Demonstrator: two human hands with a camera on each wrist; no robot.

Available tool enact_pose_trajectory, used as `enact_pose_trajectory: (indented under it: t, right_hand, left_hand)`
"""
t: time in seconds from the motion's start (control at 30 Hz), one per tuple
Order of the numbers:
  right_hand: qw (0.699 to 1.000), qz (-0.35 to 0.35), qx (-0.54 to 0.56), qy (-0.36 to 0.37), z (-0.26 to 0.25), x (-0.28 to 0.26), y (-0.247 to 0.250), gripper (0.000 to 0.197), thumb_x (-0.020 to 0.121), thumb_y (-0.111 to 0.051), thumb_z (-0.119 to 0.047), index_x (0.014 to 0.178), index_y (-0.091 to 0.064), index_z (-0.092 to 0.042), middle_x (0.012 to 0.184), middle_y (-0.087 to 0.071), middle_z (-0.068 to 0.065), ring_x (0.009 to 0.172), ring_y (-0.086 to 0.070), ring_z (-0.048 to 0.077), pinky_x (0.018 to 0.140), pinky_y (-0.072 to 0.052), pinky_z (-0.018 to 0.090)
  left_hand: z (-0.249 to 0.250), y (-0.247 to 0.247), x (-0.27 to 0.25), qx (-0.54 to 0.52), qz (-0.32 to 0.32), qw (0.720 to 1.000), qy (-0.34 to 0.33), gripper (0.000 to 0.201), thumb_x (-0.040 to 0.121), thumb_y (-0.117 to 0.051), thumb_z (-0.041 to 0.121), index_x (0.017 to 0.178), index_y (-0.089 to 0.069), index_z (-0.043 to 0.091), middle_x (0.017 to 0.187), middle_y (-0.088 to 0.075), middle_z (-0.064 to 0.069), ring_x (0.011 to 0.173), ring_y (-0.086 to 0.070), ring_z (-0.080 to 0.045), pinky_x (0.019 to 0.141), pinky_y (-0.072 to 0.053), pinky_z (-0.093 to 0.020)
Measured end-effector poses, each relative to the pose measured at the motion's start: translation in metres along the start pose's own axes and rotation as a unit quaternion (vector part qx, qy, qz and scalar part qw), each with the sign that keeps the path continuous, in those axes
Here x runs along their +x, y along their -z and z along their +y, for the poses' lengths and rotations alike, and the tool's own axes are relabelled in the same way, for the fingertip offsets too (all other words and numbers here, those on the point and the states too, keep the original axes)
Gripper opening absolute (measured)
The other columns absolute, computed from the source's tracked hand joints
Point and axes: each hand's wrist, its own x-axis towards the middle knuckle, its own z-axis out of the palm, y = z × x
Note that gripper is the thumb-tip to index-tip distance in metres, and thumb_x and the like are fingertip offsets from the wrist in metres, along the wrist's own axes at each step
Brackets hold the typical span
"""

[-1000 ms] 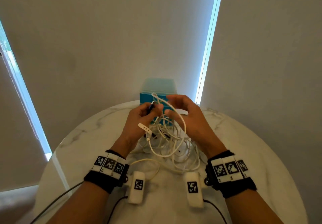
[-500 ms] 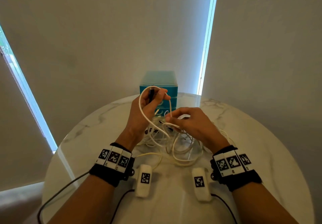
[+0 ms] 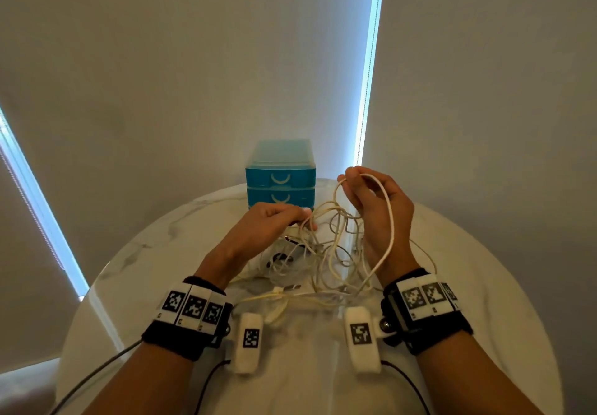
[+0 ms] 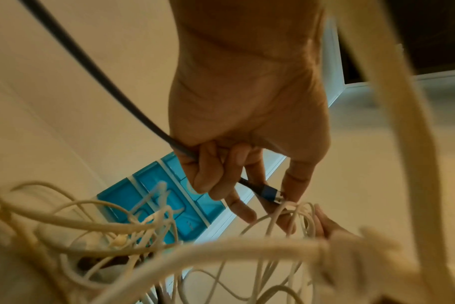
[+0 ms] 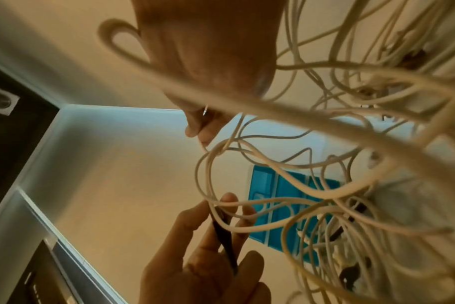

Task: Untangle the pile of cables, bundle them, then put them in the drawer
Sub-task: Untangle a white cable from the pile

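Note:
A tangled pile of white cables lies on the round marble table, between my wrists. My left hand is low over the pile and grips a black cable whose dark blue plug shows at its fingertips. My right hand is raised to the right and pinches a white cable loop that hangs down past my wrist. In the right wrist view the white cables spread out below the pinching fingers. The blue drawer unit stands behind the pile, its drawers closed.
The drawer unit stands at the table's far edge, near a grey wall. A bright window strip runs up on the right. White wrist-camera units and their black leads lie on the near part of the table.
My left hand has dropped from in front of the drawer unit to the pile, still holding the black cable. My right hand has risen and moved right, lifting a white loop.

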Motion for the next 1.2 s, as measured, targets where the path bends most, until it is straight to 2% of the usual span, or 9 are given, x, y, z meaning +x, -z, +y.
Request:
enact_pose_trajectory:
  t: [0.27,0.4,0.53,0.6,0.7,0.9,1.0,1.1,1.2]
  right_hand:
    - [0.990,-0.106,-0.081,-0.037,0.005,-0.006,-0.005,0.022,0.093,-0.082,-0.018,0.109,-0.076,-0.005,0.107,-0.082,0.014,0.105,-0.078,0.035,0.098,-0.062,0.051]
    - [0.978,-0.128,-0.164,0.003,-0.003,-0.002,-0.004,0.019,0.092,-0.084,-0.020,0.106,-0.078,-0.009,0.103,-0.081,0.005,0.099,-0.079,0.021,0.093,-0.065,0.040]
    - [0.884,-0.196,-0.423,0.031,-0.010,0.015,0.018,0.018,0.091,-0.082,-0.048,0.098,-0.078,-0.031,0.098,-0.079,-0.013,0.098,-0.073,0.004,0.085,-0.054,0.023]
    - [0.846,-0.225,-0.483,0.009,-0.010,0.019,0.027,0.029,0.093,-0.073,-0.061,0.098,-0.078,-0.033,0.095,-0.079,-0.016,0.097,-0.073,0.002,0.090,-0.056,0.028]
    - [0.826,-0.275,-0.491,-0.028,-0.011,0.019,0.035,0.028,0.098,-0.069,-0.056,0.101,-0.079,-0.030,0.091,-0.081,-0.017,0.091,-0.076,0.004,0.092,-0.063,0.038]
    - [0.892,-0.069,-0.433,0.109,-0.022,0.017,0.030,0.021,0.090,-0.083,-0.050,0.093,-0.079,-0.030,0.077,-0.077,-0.009,0.075,-0.072,0.002,0.072,-0.056,0.016]
    - [0.887,-0.148,-0.437,0.036,-0.029,0.015,0.027,0.029,0.089,-0.082,-0.053,0.093,-0.078,-0.025,0.074,-0.078,-0.004,0.067,-0.072,0.005,0.065,-0.056,0.017]
    - [0.825,-0.295,-0.468,-0.110,-0.037,0.012,0.033,0.036,0.093,-0.077,-0.052,0.096,-0.079,-0.017,0.082,-0.081,0.000,0.070,-0.073,0.011,0.071,-0.057,0.027]
    - [0.906,-0.231,-0.353,-0.038,-0.043,0.016,0.028,0.018,0.099,-0.075,-0.035,0.109,-0.078,-0.019,0.091,-0.081,0.003,0.073,-0.068,0.012,0.070,-0.054,0.032]
  left_hand:
    - [0.003,-0.004,0.003,-0.050,0.017,0.998,-0.029,0.019,0.096,-0.076,0.044,0.113,-0.081,0.037,0.105,-0.081,0.009,0.104,-0.075,-0.007,0.093,-0.052,-0.026]
    - [-0.001,-0.005,0.006,-0.062,0.039,0.997,-0.035,0.019,0.095,-0.077,0.046,0.106,-0.082,0.030,0.105,-0.081,0.009,0.105,-0.075,-0.008,0.103,-0.054,-0.035]
    - [-0.004,0.000,0.008,-0.129,0.106,0.985,-0.038,0.020,0.096,-0.079,0.036,0.109,-0.082,0.022,0.101,-0.082,0.007,0.093,-0.075,0.001,0.079,-0.052,-0.014]
    - [-0.007,0.004,0.011,-0.149,0.157,0.976,-0.031,0.021,0.095,-0.081,0.036,0.109,-0.082,0.021,0.093,-0.082,0.008,0.073,-0.069,0.009,0.058,-0.045,-0.005]
    - [-0.012,0.007,0.014,-0.181,0.200,0.963,-0.012,0.024,0.096,-0.079,0.034,0.112,-0.081,0.017,0.090,-0.080,0.004,0.051,-0.058,0.007,0.047,-0.038,-0.004]
    - [-0.013,0.010,0.013,-0.168,0.212,0.963,-0.009,0.015,0.096,-0.079,0.033,0.106,-0.083,0.021,0.089,-0.080,0.009,0.051,-0.057,0.008,0.051,-0.038,-0.006]
    - [-0.013,0.014,0.013,-0.170,0.251,0.953,-0.019,0.015,0.097,-0.078,0.031,0.106,-0.082,0.020,0.091,-0.082,0.006,0.052,-0.057,0.008,0.051,-0.040,-0.009]
    - [-0.018,0.026,0.014,-0.192,0.291,0.937,-0.019,0.023,0.099,-0.076,0.034,0.107,-0.081,0.013,0.094,-0.082,0.004,0.050,-0.053,0.006,0.061,-0.036,-0.018]
    - [-0.021,0.027,0.014,-0.199,0.288,0.936,-0.018,0.026,0.098,-0.077,0.035,0.105,-0.080,0.010,0.088,-0.080,0.009,0.052,-0.053,0.007,0.063,-0.035,-0.022]
